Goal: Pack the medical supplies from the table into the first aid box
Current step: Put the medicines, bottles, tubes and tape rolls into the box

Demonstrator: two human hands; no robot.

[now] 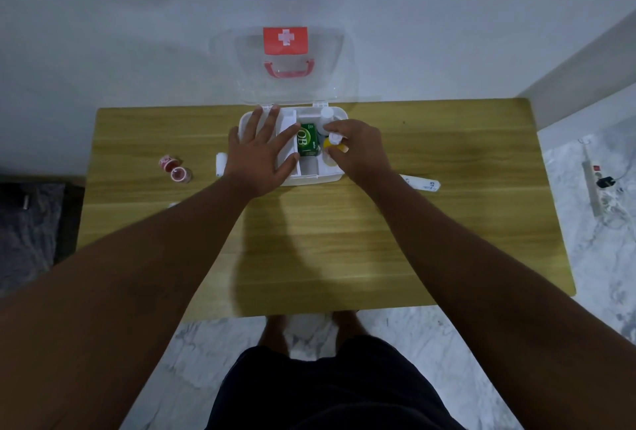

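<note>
Pinching a small yellow bottle [333, 142] near its white cap, the curled fingers [332, 127] of the right hand [358, 149] hold it at the right-hand compartment of the first aid box [309, 180], in the upper middle of the frame. The left hand [256, 154] lies flat over the box's left side, its fingers [272, 120] spread and straight, grasping nothing. Between the two hands a green carton [307, 140] sits in a middle compartment, and a white bottle [327, 115] stands in the far right corner. The clear lid [241, 68], with a red cross label and a red handle, stands open against the wall behind. On the wooden bench [327, 240], a white gauze roll [221, 164] lies just left of the box. Two red-and-white tape rolls [181, 174] lie farther left, and a white packet [421, 183] lies to the right, partly hidden by the forearm. A power strip [593, 185] lies on the marble floor at far right.
</note>
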